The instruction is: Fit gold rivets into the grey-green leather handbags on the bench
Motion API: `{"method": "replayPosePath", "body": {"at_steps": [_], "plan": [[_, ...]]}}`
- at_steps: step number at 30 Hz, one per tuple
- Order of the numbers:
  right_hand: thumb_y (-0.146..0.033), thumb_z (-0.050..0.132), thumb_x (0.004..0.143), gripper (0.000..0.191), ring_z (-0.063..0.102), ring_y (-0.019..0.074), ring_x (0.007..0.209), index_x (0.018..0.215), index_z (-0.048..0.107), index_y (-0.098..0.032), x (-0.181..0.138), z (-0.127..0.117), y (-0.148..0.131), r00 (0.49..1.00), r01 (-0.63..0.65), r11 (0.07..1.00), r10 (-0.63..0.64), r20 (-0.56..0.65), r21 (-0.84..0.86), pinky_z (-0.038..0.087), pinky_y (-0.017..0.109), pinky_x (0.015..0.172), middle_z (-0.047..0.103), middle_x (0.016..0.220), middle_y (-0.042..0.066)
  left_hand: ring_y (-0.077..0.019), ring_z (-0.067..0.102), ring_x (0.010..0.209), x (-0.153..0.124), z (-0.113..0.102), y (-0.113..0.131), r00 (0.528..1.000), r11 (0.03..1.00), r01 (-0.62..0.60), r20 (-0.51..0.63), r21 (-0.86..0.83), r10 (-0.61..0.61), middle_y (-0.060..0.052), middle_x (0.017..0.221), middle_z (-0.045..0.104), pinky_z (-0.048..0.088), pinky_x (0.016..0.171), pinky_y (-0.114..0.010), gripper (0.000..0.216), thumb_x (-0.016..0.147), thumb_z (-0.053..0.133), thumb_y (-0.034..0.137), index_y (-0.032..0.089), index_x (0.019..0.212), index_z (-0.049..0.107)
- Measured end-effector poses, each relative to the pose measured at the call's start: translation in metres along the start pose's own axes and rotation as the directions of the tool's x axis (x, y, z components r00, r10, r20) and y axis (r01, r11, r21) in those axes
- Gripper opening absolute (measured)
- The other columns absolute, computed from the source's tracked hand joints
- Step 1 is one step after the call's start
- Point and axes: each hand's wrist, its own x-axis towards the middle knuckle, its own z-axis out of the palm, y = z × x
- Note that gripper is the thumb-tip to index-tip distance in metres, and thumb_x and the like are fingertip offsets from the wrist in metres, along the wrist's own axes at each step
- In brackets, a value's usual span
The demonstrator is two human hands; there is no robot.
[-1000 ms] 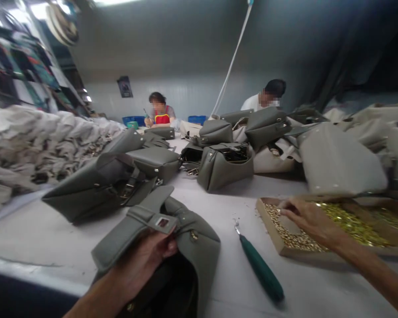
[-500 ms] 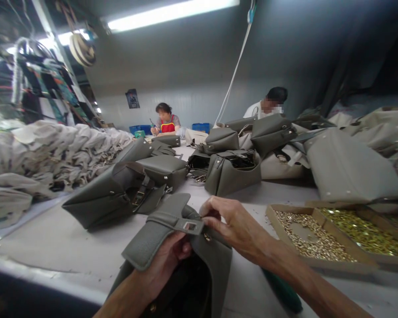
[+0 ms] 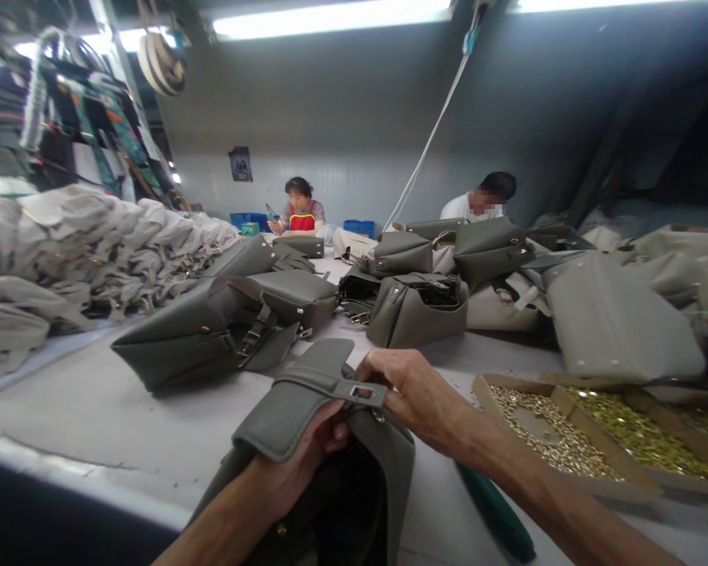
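**No Legible Writing**

Nothing could be read. The dark poster (image 3: 240, 163) on the far wall (image 3: 354, 169) was too small and blurred to make out. The metal buckle (image 3: 363, 391) on the nearest grey bag (image 3: 389, 472) showed no mark clear enough to tell.

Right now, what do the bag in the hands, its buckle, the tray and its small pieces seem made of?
The bag looks like leather or an imitation: matte grey-green, finely grained flap. The buckle seems metal: silvery, glinting. The pieces seem metal too: shiny, gold-coloured. The tray is probably cardboard: dull brown rim.
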Motion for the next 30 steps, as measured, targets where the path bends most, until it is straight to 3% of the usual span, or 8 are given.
{"method": "replayPosePath", "body": {"at_steps": [5,9,13,16,22,27,30], "plan": [[0.002,0.064,0.073,0.017,0.049,0.0104,0.062,0.069,0.059,-0.013,0.007,-0.007,0.001,0.992,-0.072,0.997,0.068,0.101,0.034,0.031,0.019,0.057,0.057,0.066,-0.003,-0.0086,0.043,0.055,-0.001,-0.004,-0.002,0.999,1.0,-0.01,0.039,0.015,0.009,0.001,0.063,0.053,0.035,0.049,-0.018,0.03,0.068,0.081,0.034,0.013,0.077,0.062],[-0.003,0.064,0.078,0.01,0.048,0.0096,0.063,0.075,0.062,-0.013,0.014,-0.016,0.007,0.978,-0.009,0.99,-0.02,0.208,0.138,0.032,0.018,0.057,0.056,0.067,-0.004,-0.0078,0.042,0.054,-0.002,0.0,0.0,0.999,1.0,-0.008,0.038,0.002,0.008,0.002,0.063,0.052,0.035,0.049,-0.018,0.031,0.065,0.083,0.034,0.013,0.075,0.062],[-0.016,0.062,0.083,0.008,0.049,0.0103,0.065,0.076,0.063,-0.011,0.017,-0.016,0.011,0.969,0.045,0.942,-0.122,0.214,0.333,0.037,0.019,0.06,0.057,0.071,-0.002,-0.0066,0.042,0.053,0.0,0.002,0.001,0.999,1.0,-0.006,0.045,-0.009,0.007,0.002,0.065,0.053,0.034,0.048,-0.017,0.03,0.064,0.084,0.033,0.014,0.077,0.064],[-0.022,0.062,0.082,0.016,0.049,0.0105,0.063,0.071,0.06,-0.011,0.015,-0.005,0.015,0.983,-0.016,0.887,-0.07,0.167,0.462,0.038,0.019,0.058,0.056,0.069,-0.001,-0.0069,0.041,0.053,0.001,0.002,0.001,0.999,1.0,-0.015,0.037,-0.001,0.015,0.002,0.062,0.052,0.035,0.049,-0.017,0.031,0.064,0.084,0.035,0.014,0.075,0.064],[-0.012,0.066,0.074,0.017,0.041,0.0082,0.054,0.067,0.051,-0.014,0.011,0.027,0.021,0.977,-0.166,0.826,0.213,-0.026,0.539,0.028,0.017,0.048,0.047,0.058,-0.005,-0.0071,0.04,0.053,0.004,0.002,0.004,0.999,0.999,-0.031,-0.028,0.045,0.032,0.003,0.062,0.051,0.038,0.05,-0.018,0.035,0.061,0.086,0.035,0.014,0.078,0.065],[-0.006,0.064,0.074,0.012,0.042,0.0076,0.054,0.068,0.056,-0.014,0.011,0.031,0.022,0.983,-0.105,0.829,0.172,-0.072,0.549,0.027,0.017,0.048,0.049,0.058,-0.006,-0.0066,0.041,0.053,0.006,-0.003,0.001,0.995,0.999,-0.026,-0.097,0.034,0.029,0.003,0.067,0.052,0.04,0.05,-0.018,0.034,0.06,0.086,0.03,0.016,0.081,0.063],[-0.006,0.067,0.072,0.017,0.042,0.007,0.051,0.063,0.055,-0.014,0.011,0.032,0.019,0.965,-0.134,0.847,0.229,-0.127,0.514,0.026,0.017,0.048,0.048,0.054,-0.006,-0.0064,0.041,0.053,0.006,-0.003,0.0,0.995,0.998,-0.033,-0.088,0.048,0.037,0.003,0.067,0.052,0.042,0.051,-0.018,0.033,0.061,0.086,0.03,0.015,0.081,0.063]]}}
